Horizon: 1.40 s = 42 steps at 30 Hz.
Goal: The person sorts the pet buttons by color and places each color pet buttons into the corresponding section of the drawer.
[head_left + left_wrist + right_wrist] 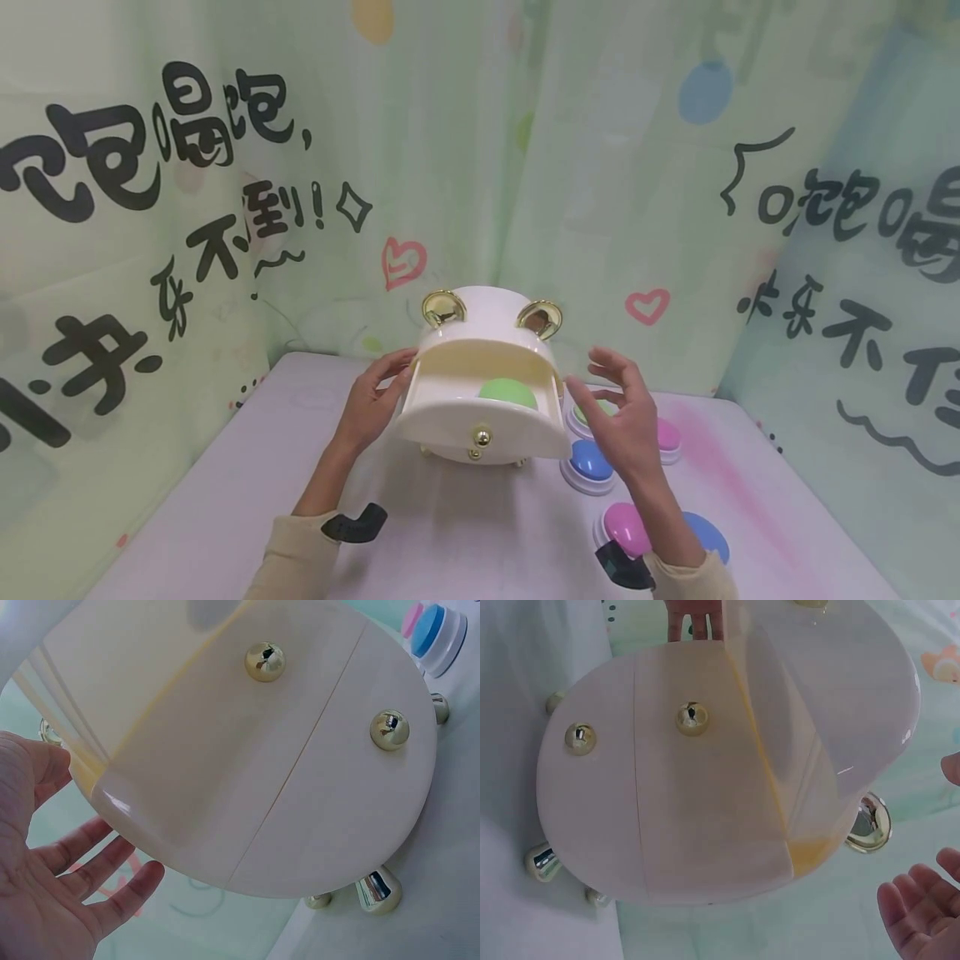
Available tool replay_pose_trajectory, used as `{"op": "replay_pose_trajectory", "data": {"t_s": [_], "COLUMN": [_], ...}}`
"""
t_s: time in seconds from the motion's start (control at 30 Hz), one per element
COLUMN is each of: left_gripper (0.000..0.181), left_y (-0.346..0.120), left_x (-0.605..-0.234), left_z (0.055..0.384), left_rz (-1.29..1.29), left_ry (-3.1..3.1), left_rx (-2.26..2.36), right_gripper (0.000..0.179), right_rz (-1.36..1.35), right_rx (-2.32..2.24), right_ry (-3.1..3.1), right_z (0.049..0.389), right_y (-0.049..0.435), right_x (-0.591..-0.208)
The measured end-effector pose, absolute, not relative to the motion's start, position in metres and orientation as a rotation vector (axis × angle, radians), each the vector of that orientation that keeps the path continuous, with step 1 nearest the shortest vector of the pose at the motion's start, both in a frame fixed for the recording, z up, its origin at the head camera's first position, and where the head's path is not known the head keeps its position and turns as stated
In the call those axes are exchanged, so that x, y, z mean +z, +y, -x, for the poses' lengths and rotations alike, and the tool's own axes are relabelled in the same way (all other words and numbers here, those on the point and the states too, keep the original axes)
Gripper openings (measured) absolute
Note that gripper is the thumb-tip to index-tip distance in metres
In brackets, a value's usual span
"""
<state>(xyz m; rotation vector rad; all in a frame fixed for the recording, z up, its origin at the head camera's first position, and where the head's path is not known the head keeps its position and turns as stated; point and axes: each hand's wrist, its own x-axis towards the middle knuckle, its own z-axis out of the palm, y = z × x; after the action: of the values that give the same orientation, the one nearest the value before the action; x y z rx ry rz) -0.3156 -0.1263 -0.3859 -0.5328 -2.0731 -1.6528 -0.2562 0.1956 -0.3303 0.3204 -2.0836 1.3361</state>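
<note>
A glossy white rounded drawer box (487,304) with gold ears, gold knobs and small gold feet stands on the table. Its upper drawer (450,423) is pulled out, and a light green rounded thing (508,391) shows inside. My left hand (375,404) is at the box's left side, fingers spread and loosely bent; the left wrist view shows its thumb by the drawer's edge, though contact is unclear. Off the right side, my right hand (621,421) hovers apart from the box with relaxed fingers, holding nothing. The lower drawer (330,802) is closed.
To the right of the box are several round dome-topped buttons on white bases, among them a blue one (591,460) and a pink one (626,527). My right forearm partly covers them. Curtains (570,208) with black writing surround the pale table (225,492).
</note>
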Motion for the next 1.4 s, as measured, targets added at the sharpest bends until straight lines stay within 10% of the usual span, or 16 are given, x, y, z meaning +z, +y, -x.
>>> {"op": "replay_pose_trajectory", "data": {"t_s": [1.4], "left_gripper": [0.034], "left_y": [-0.128], "left_x": [-0.388], "left_z": [0.317], "left_rz": [0.551], "left_ry": [-2.068], "left_rx": [-1.638], "right_gripper": [0.068], "right_rz": [-0.044], "right_rx": [1.161], "right_ry": [-2.508], "right_z": [0.311], "right_y": [0.239], "right_x": [-0.371]}}
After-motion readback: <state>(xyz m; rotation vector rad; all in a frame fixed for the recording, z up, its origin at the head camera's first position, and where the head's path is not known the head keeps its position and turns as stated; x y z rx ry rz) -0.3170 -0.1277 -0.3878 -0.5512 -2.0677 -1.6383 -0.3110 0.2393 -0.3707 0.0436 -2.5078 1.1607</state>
